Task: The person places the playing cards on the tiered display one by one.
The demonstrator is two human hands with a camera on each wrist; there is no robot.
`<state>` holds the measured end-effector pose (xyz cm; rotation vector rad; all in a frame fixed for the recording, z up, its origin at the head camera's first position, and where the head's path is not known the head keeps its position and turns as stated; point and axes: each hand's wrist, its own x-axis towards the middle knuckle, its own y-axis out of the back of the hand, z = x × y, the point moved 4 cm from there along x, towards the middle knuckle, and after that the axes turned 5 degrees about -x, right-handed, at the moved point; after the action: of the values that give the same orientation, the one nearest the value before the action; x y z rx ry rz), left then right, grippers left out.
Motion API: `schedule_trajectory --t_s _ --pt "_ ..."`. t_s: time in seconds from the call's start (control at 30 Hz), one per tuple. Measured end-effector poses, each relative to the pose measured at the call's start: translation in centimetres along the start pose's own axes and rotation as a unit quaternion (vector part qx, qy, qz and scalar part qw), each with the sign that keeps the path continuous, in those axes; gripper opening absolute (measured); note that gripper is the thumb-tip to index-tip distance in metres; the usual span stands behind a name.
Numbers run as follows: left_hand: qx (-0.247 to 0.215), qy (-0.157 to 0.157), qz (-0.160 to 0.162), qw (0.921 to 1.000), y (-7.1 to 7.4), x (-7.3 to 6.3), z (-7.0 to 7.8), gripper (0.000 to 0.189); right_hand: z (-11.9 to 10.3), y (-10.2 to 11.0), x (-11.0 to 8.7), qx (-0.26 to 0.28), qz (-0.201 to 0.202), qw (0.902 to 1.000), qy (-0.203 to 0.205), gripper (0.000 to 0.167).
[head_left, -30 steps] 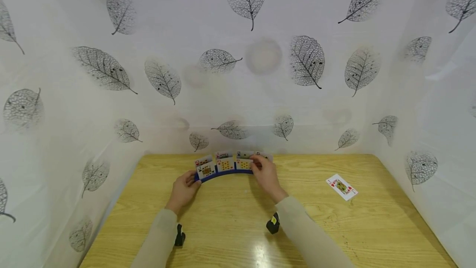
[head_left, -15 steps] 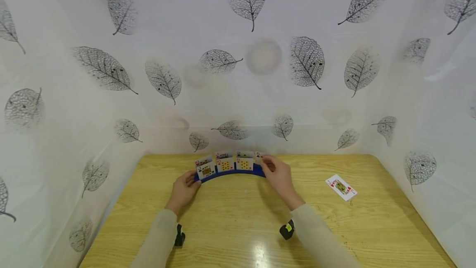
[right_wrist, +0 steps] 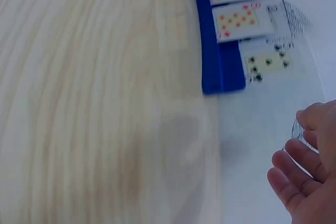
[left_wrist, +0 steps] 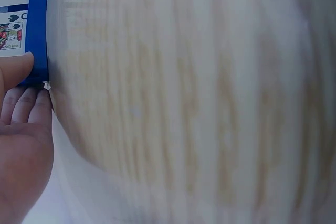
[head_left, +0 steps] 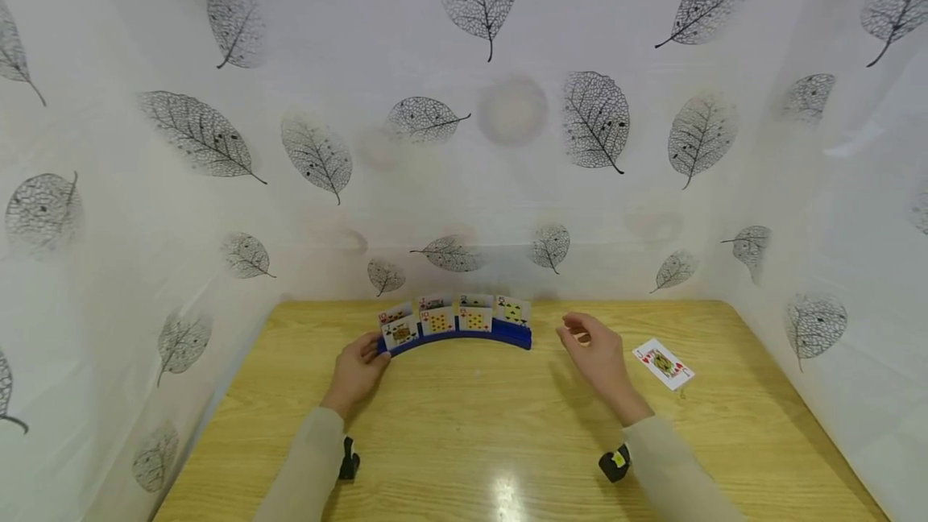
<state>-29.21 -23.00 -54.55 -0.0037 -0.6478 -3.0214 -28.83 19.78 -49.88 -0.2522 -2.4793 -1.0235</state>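
Observation:
A curved blue card holder (head_left: 435, 337) stands near the back edge of the table with several playing cards upright in two rows. My left hand (head_left: 358, 371) grips its left end, thumb on the front and fingers behind; the left wrist view shows the thumb (left_wrist: 16, 69) on the blue edge. At the holder's right end a black-pip card (head_left: 514, 310) stands in the back row, with the front slot before it bare. My right hand (head_left: 596, 351) hovers right of the holder, fingers loosely curled, holding nothing. A jack of hearts (head_left: 663, 364) lies face up just beyond it.
The wooden table (head_left: 464, 433) carries the holder and the loose card. A white curtain (head_left: 464, 184) with leaf prints hangs behind and along both sides. Dark wrist cameras, the left one (head_left: 350, 459) and the right one (head_left: 615, 463), hang below the sleeves.
My right hand has left the cards at the holder's right side and moved right towards the jack of hearts, uncovering the black-pip card. The left hand has stayed on the holder.

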Motion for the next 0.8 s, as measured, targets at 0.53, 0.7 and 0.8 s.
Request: schedule_trajectory --t_s 0.53,0.7,0.8 --pt "0.002 -0.001 0.004 1.0 0.0 0.1 -0.2 0.049 8.0 7.1 -2.2 -0.081 -0.113 0.9885 -0.06 0.051" --pt "0.003 -0.006 0.005 1.0 0.0 0.1 -0.2 0.048 10.0 8.8 -2.7 -0.094 -0.146 0.9822 -0.072 0.055" --pt "0.002 -0.003 0.008 1.0 0.0 0.2 -0.2 0.048 11.1 9.5 -2.8 -0.111 -0.147 0.9798 -0.078 0.059"
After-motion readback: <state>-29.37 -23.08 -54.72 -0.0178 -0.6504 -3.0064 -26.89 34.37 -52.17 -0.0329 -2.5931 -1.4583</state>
